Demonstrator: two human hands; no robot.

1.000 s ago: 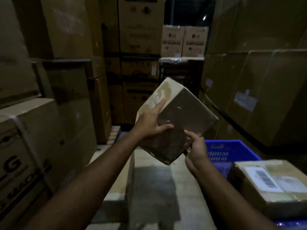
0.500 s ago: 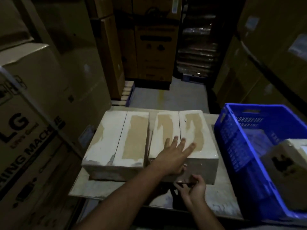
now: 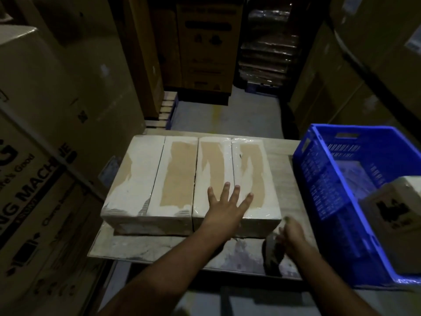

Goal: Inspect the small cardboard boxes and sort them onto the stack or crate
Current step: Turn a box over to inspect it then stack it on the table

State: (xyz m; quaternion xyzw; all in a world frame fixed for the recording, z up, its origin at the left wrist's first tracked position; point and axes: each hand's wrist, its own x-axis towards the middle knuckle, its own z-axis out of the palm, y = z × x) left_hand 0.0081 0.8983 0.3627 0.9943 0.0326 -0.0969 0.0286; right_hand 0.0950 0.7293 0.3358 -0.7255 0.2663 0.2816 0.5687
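Note:
Two small cardboard boxes wrapped in clear film lie side by side on a flat board (image 3: 159, 247). The left box (image 3: 148, 179) is untouched. My left hand (image 3: 227, 206) presses flat on the right box (image 3: 250, 156), fingers spread and straight, near its front edge. My right hand (image 3: 291, 233) is blurred beside that box's front right corner, just off it, with its fingers loose and nothing in them. A blue plastic crate (image 3: 319, 174) stands to the right, with another small box (image 3: 396, 215) tilted inside it.
Tall stacks of large cartons wall in the left (image 3: 57, 133) and right (image 3: 364, 76) sides. More cartons and a pallet (image 3: 168, 110) stand at the far end of a narrow floor aisle (image 3: 227, 115).
A second ago both hands held the box up in the air; it now lies beside the other box. My right hand has since slid right, off the box's front face.

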